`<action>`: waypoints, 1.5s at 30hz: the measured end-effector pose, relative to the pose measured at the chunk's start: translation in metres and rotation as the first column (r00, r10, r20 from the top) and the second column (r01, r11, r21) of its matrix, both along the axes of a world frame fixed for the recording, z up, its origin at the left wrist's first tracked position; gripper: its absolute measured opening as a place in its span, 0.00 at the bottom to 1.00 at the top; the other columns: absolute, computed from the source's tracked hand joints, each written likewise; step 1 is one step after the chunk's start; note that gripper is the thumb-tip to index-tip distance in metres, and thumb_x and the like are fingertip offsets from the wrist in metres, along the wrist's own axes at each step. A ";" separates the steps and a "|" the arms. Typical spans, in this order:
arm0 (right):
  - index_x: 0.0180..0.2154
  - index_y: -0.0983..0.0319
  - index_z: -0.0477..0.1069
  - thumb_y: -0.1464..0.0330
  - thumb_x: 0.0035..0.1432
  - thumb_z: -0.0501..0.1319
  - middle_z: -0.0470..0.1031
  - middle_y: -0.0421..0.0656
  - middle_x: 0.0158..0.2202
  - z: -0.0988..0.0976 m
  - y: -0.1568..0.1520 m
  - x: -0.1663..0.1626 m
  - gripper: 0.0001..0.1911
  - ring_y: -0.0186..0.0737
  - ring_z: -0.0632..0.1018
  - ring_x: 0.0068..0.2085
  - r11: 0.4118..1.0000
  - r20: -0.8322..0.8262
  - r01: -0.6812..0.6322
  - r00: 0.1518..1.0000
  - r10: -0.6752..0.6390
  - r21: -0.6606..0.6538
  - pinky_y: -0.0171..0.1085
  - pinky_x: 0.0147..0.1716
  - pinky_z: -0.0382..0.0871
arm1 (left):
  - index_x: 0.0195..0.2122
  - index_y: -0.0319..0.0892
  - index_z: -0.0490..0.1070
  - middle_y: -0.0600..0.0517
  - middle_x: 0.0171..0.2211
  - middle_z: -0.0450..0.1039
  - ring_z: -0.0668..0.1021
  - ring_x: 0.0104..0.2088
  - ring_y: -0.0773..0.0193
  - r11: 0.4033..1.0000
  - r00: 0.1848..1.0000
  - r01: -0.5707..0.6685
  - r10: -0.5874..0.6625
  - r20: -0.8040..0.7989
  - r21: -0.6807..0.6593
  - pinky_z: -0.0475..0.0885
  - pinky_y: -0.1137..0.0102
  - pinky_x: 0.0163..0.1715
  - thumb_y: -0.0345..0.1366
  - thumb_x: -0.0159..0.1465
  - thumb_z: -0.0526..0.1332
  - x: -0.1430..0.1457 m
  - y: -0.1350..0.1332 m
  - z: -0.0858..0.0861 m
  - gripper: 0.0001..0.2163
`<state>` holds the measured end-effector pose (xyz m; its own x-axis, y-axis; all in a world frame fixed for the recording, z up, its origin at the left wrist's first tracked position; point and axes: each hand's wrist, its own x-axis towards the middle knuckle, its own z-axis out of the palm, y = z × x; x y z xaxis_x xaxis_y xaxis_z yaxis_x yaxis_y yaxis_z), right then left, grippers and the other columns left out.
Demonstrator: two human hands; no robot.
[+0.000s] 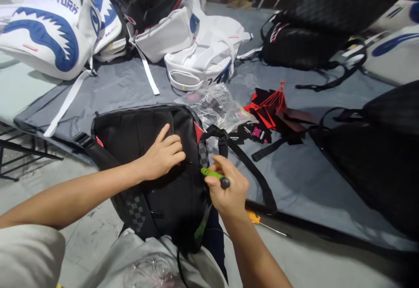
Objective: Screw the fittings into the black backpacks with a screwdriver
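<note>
A black backpack point(157, 148) with grey checkered panels and red corner pieces leans across my lap against the table edge. My left hand point(165, 155) rests on its face, index finger stretched out and the other fingers loosely bent, holding nothing. At the bag's right side, my right hand point(229, 185) is closed around a green tool point(212, 173) with a rounded black end; its exact kind cannot be made out. A black strap point(252, 170) trails from the bag over the table on the right.
White backpacks point(42, 26) with blue shark mouths stand at the back left. Beyond the bag lie a clear plastic bag point(218, 102), red-corded tags point(275, 109) and a pink buckle point(257, 132). Black bags point(376, 148) fill the right. An orange-handled screwdriver-like tool point(253, 217) lies near the table edge.
</note>
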<state>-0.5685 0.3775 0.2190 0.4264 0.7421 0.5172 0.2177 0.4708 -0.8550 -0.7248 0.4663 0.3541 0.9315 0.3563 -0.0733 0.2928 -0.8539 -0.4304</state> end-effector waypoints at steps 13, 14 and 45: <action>0.39 0.68 0.73 0.52 0.52 0.65 0.70 0.42 0.21 0.017 0.013 0.009 0.25 0.32 0.68 0.20 0.710 -0.537 -0.574 0.780 0.322 -0.408 0.30 0.19 0.62 | 0.32 0.40 0.69 0.53 0.34 0.69 0.67 0.49 0.62 1.000 0.975 -0.004 0.005 0.224 -0.005 0.45 0.47 0.65 0.28 0.66 0.55 -0.018 -0.008 -0.031 0.06; 0.35 0.68 0.72 0.52 0.52 0.64 0.67 0.40 0.18 0.018 0.017 0.003 0.23 0.31 0.66 0.18 0.742 -0.515 -0.530 0.807 0.291 -0.411 0.30 0.17 0.59 | 0.31 0.39 0.69 0.53 0.34 0.69 0.67 0.49 0.62 1.000 0.974 -0.002 0.004 0.226 -0.008 0.45 0.48 0.65 0.28 0.66 0.55 -0.018 -0.008 -0.031 0.07; 0.30 0.64 0.72 0.58 0.62 0.57 0.71 0.43 0.22 0.015 0.051 -0.018 0.17 0.37 0.73 0.24 0.866 -0.059 -0.297 0.952 0.299 -0.401 0.36 0.26 0.61 | 0.33 0.37 0.70 0.50 0.40 0.71 0.68 0.53 0.61 0.997 0.953 0.061 -0.042 0.301 -0.052 0.45 0.50 0.67 0.29 0.66 0.57 -0.024 0.006 -0.041 0.05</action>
<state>-0.5867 0.4283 0.2336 0.1497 0.9773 0.1501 0.1268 0.1315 -0.9832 -0.7492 0.4719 0.3131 0.9308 0.3107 0.1924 0.3553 -0.8926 -0.2775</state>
